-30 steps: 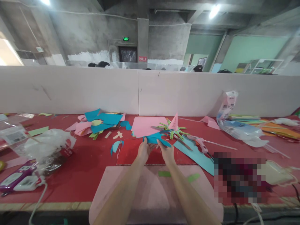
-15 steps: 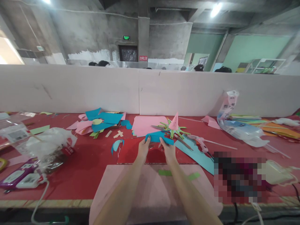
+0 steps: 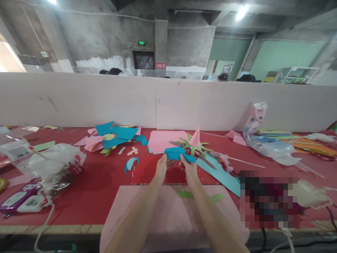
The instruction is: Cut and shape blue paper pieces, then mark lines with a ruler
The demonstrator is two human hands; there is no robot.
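Both my hands reach forward over a dark red sheet (image 3: 147,172) on the red table. My left hand (image 3: 160,168) and my right hand (image 3: 189,169) pinch the two ends of a piece of blue paper (image 3: 176,153), which curves into a rounded shape between them. Just behind it stands a pink paper cone (image 3: 195,137) on green paper spikes (image 3: 202,149), with scissors (image 3: 177,143) lying on a pink sheet (image 3: 163,140).
A large pink sheet (image 3: 168,218) lies at the near edge under my forearms. Blue and pink scraps (image 3: 113,137) sit at back left, a glue gun (image 3: 223,160) and long blue strip (image 3: 221,174) to the right, plastic bags (image 3: 52,161) left, paper pack (image 3: 268,144) right. A low white partition (image 3: 158,102) runs behind.
The blue paper went from a flat pointed piece to a curled, rounded shape between my fingers, and my hands moved slightly closer together.
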